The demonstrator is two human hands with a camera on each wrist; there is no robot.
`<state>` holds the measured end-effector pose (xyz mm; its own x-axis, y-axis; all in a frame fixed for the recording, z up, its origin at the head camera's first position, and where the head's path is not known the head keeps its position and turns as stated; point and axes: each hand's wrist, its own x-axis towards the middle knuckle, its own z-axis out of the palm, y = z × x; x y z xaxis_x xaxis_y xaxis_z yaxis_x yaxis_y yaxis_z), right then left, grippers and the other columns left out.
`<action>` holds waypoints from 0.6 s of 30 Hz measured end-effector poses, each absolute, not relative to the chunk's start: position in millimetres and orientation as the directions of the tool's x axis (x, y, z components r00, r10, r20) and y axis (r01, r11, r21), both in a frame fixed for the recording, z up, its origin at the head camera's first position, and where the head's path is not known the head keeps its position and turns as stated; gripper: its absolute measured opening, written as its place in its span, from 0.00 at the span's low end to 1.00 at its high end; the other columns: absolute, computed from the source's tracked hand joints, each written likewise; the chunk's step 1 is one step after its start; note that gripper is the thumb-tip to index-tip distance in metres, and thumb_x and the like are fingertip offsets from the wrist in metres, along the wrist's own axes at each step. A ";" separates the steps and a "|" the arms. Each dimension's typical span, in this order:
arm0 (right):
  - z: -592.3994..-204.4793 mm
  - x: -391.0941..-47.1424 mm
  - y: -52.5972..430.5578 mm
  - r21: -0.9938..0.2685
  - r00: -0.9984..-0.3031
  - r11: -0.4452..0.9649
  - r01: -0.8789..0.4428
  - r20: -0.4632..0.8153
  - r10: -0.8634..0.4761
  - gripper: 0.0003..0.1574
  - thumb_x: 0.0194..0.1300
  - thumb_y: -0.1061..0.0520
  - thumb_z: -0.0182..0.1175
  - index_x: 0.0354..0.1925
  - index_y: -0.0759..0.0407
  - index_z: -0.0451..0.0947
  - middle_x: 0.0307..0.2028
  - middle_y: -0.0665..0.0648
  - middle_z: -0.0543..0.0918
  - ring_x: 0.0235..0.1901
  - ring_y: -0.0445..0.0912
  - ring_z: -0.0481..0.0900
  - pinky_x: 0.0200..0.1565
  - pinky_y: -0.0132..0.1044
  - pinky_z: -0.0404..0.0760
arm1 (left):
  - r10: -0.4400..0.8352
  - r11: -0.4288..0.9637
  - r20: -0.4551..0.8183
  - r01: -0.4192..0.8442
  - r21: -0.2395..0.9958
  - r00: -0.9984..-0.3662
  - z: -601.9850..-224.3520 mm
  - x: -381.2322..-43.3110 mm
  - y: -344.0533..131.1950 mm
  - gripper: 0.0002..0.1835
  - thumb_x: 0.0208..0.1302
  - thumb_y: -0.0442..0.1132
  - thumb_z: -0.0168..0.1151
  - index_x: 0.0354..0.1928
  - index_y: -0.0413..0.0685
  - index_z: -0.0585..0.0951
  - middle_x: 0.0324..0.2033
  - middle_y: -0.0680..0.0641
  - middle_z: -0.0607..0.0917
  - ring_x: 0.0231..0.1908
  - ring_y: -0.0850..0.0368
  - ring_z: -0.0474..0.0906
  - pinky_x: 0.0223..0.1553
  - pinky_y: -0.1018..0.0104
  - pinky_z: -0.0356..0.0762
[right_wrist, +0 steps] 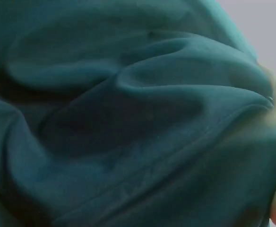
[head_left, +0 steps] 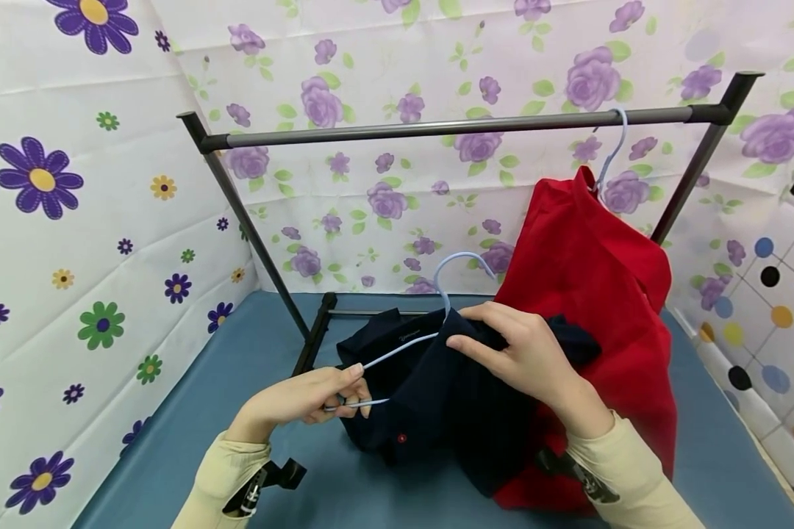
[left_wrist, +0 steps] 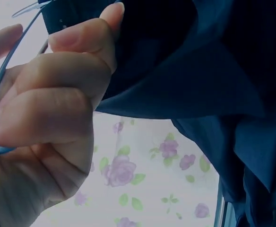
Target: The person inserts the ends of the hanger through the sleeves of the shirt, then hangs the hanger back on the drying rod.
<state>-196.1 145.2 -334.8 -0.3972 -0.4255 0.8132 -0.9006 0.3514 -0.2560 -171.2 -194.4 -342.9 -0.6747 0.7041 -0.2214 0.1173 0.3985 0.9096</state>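
Observation:
A light blue hanger [head_left: 464, 255] is partly inside the neck of a navy collared shirt [head_left: 430, 419], its hook rising above the collar. My left hand [head_left: 304, 400] grips the end of the hanger that sticks out of the neck opening; in the left wrist view its fingers curl round the hanger [left_wrist: 4, 66]. On the shirt's other side, my right hand [head_left: 529, 356] pinches the collar between thumb and fingers near the base of the hook. Dark cloth [right_wrist: 128, 137] fills most of the right wrist view. The hanger's far end is hidden inside the shirt.
Behind my hands stands a dark metal clothes rack [head_left: 384, 133]. A red shirt [head_left: 589, 250] hangs at the right of its bar on another light blue hanger [head_left: 614, 156], close behind the navy shirt. Flower-patterned sheets [head_left: 370, 66] surround the blue table surface [head_left: 231, 389].

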 end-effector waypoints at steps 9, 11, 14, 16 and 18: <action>-327.8 -195.7 155.7 -0.266 -0.387 0.297 -0.917 0.774 -0.501 0.08 0.68 0.63 0.65 0.45 0.56 0.84 0.38 0.50 0.86 0.35 0.40 0.82 0.44 0.27 0.80 | 0.671 0.435 -0.200 0.161 0.886 -0.714 -340.9 -172.6 -200.9 0.32 0.82 0.57 0.36 0.47 0.40 0.84 0.13 0.55 0.64 0.11 0.64 0.52 0.14 0.71 0.53; -327.7 -194.4 160.0 -0.270 -0.392 0.297 -0.916 0.762 -0.516 0.08 0.68 0.64 0.64 0.45 0.57 0.84 0.37 0.49 0.85 0.33 0.39 0.80 0.42 0.26 0.80 | 0.679 0.429 -0.193 0.169 0.887 -0.709 -340.6 -172.4 -201.8 0.31 0.82 0.57 0.36 0.47 0.41 0.84 0.13 0.55 0.65 0.11 0.64 0.53 0.14 0.71 0.54; -328.1 -193.5 165.0 -0.279 -0.395 0.286 -0.917 0.738 -0.547 0.07 0.69 0.64 0.63 0.45 0.57 0.82 0.36 0.48 0.83 0.32 0.38 0.77 0.39 0.25 0.79 | 0.687 0.424 -0.184 0.182 0.887 -0.703 -340.7 -171.8 -203.1 0.31 0.82 0.57 0.36 0.46 0.41 0.84 0.14 0.55 0.65 0.11 0.64 0.53 0.15 0.71 0.54; -327.6 -193.4 167.0 -0.278 -0.385 0.269 -0.922 0.728 -0.568 0.06 0.71 0.63 0.62 0.45 0.57 0.81 0.34 0.47 0.81 0.31 0.37 0.75 0.37 0.26 0.78 | 0.688 0.419 -0.176 0.186 0.889 -0.704 -341.2 -171.6 -204.0 0.31 0.82 0.56 0.36 0.45 0.40 0.84 0.15 0.54 0.67 0.11 0.64 0.53 0.14 0.71 0.54; -327.3 -193.5 168.5 -0.269 -0.372 0.259 -0.928 0.728 -0.576 0.04 0.72 0.61 0.60 0.45 0.56 0.80 0.33 0.47 0.79 0.30 0.37 0.74 0.36 0.26 0.77 | 0.687 0.416 -0.163 0.198 0.888 -0.708 -342.1 -172.1 -204.1 0.31 0.82 0.55 0.37 0.45 0.39 0.84 0.17 0.51 0.70 0.11 0.64 0.53 0.13 0.71 0.55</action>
